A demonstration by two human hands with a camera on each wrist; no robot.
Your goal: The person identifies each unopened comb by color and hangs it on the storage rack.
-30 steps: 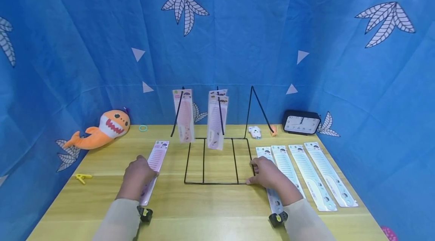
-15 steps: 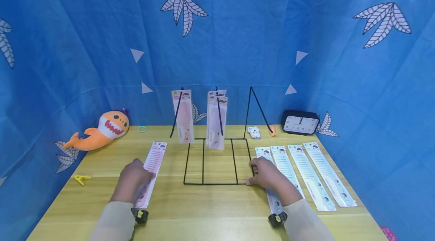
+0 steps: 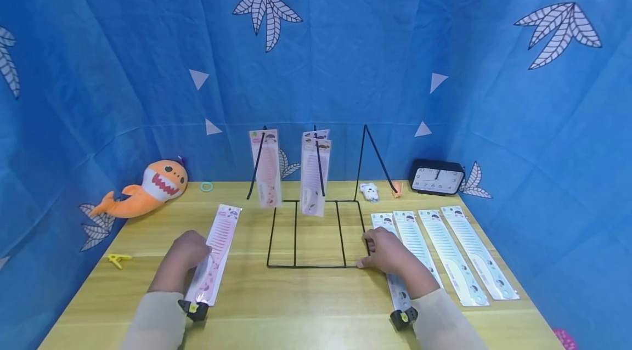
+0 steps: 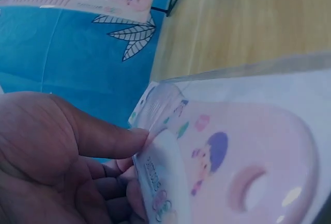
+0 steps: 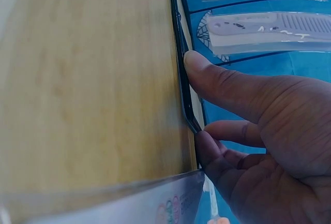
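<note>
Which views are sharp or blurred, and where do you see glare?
Head view: evenly lit, sharp, wide-angle bending at the edges. Left wrist view: the pink comb packet is close and soft, with glare spots on its plastic. Right wrist view: the right hand is fairly clear, the table blurred.

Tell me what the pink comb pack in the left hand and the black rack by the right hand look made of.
Pink comb pack: seemingly a printed card in a clear glossy plastic sleeve, judging by the glare and transparent edge in the left wrist view; the comb itself looks like matte plastic.
Black rack: probably thin metal wire with a dark coating, as it is slim, rigid and bent at the corners.
</note>
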